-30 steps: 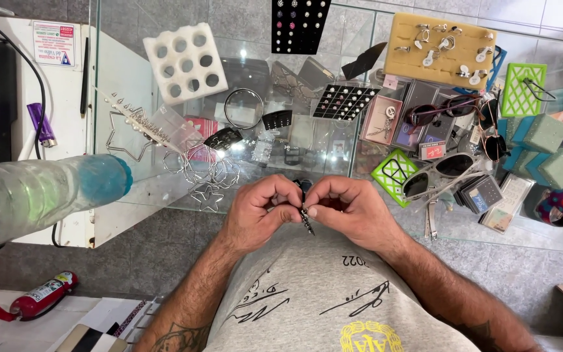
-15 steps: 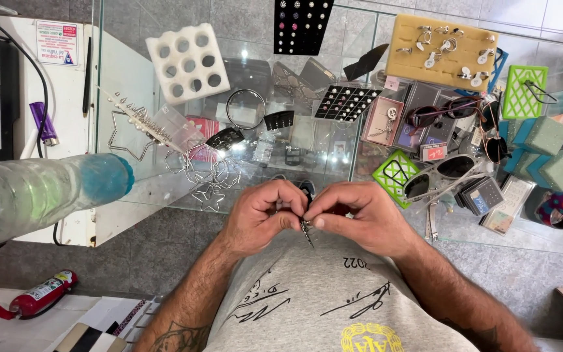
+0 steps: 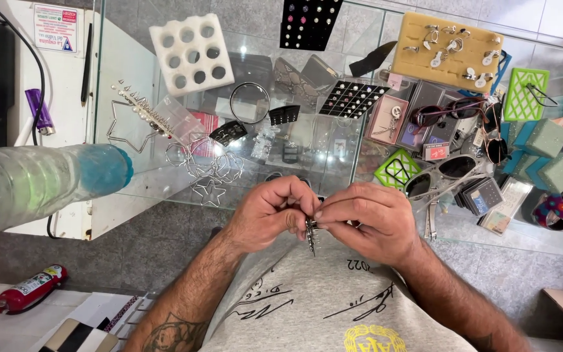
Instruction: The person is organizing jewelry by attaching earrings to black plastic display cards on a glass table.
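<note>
Both hands meet just off the near edge of the glass bench [image 3: 164, 182]: left hand [image 3: 270, 215] and right hand [image 3: 367, 220] each pinch, fingertips closed, a small dangling silver metal pendant [image 3: 311, 234] (details too small to tell).

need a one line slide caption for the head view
Left hand and right hand pinch a small dangling metal earring together above a glass counter crowded with jewellery and sunglasses.
</note>
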